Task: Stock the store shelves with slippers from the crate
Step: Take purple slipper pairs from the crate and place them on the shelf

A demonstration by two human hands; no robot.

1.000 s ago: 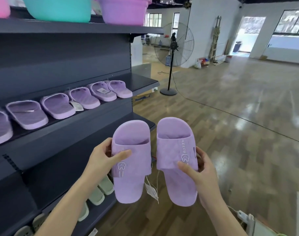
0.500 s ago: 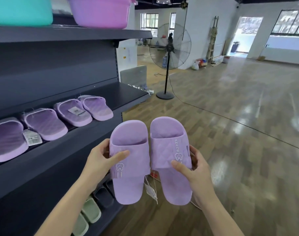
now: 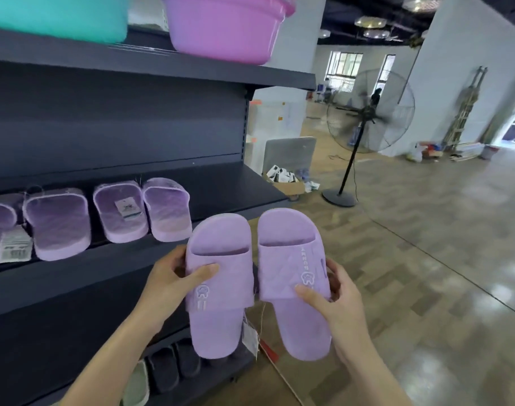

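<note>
Head view: the left hand [image 3: 170, 278] grips one lilac slipper [image 3: 221, 320] by its strap, thumb on top. The right hand [image 3: 338, 303] clasps the twin slipper [image 3: 291, 259] just alongside, toes up. Up and left of both grips, shelved slippers [image 3: 118, 209] line the dark shelf [image 3: 230, 183].

High on my left sit a pink-purple basin [image 3: 227, 27] and a teal basin [image 3: 57, 16], side by side. Ahead of me a tall pedestal fan [image 3: 370, 111] stands on the glossy wooden floor [image 3: 426, 244], its blades blurred. Near its round base lies an open cardboard box [image 3: 288, 186] of packets, with a grey panel [image 3: 290, 152] upright just behind it. Farther right, a folded ladder [image 3: 467, 106] leans against the white wall [image 3: 455, 54], with bags [image 3: 423, 149] near its foot.
</note>
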